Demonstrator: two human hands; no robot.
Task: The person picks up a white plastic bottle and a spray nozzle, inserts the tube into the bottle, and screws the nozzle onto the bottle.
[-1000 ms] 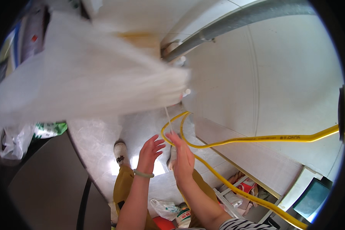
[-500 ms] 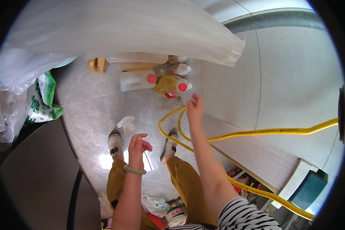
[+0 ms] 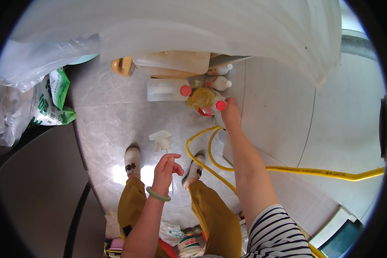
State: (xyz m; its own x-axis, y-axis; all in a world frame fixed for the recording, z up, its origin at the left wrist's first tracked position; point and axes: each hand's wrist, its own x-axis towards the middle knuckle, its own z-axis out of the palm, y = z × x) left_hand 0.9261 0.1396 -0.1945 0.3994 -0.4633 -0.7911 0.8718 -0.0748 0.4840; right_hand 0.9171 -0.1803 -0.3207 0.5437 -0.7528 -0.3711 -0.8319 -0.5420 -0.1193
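Note:
My left hand [image 3: 164,172] is closed on a white trigger spray head [image 3: 161,138], whose thin dip tube hangs down past the fingers. My right hand [image 3: 231,114] reaches down among the bottles on the floor, its fingers curled close beside the red cap of a clear bottle of yellow liquid [image 3: 200,99]. What lies within those fingers is hidden. To the left of that bottle is a clear jug with a red cap [image 3: 165,90]. Two white bottles, one nearer [image 3: 217,83] and one farther [image 3: 221,69], stand beyond it.
A large whitish plastic sheet [image 3: 180,26] hangs across the top. Yellow hose [image 3: 314,171] loops beside my right arm. At left are plastic bags [image 3: 13,116] and a dark cabinet [image 3: 38,185]. A pale panel [image 3: 279,107] stands at right; a tan container [image 3: 172,64] lies beyond the jug.
My right hand has moved down to the bottles, covering where a white cap showed beside the red one. My left hand has turned, bringing the spray head and tube into clearer sight.

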